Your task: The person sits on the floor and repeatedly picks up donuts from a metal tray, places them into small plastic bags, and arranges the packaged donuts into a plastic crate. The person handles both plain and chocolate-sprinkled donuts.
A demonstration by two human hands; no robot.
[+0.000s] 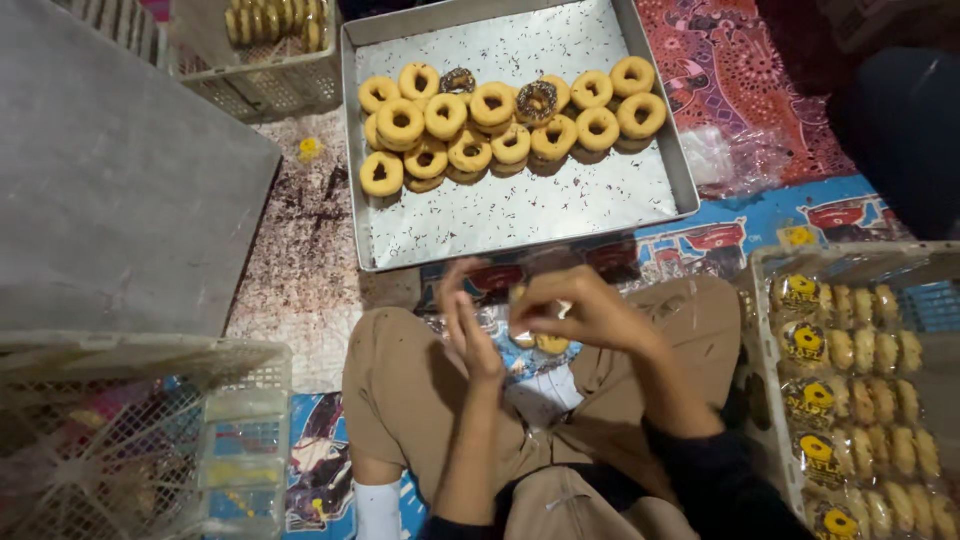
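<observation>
My left hand (468, 322) and my right hand (580, 305) meet over my lap, just below the metal tray (520, 215). Between them they hold a clear plastic bag (530, 335) with small glazed donuts inside. The right hand's fingers are curled over the top of the bag; the left hand's fingers pinch its left side. On the tray lie several ring donuts (500, 120), most with pale glaze and two with dark sprinkles (537, 100). The tray's bare part is speckled with sprinkles.
A white crate (765, 330) at the right holds several bagged donut packs (850, 400). A grey board (110, 180) lies at the left. A plastic basket (260, 80) with donuts stands at the top left, another basket (120, 440) at the bottom left. A patterned mat covers the floor.
</observation>
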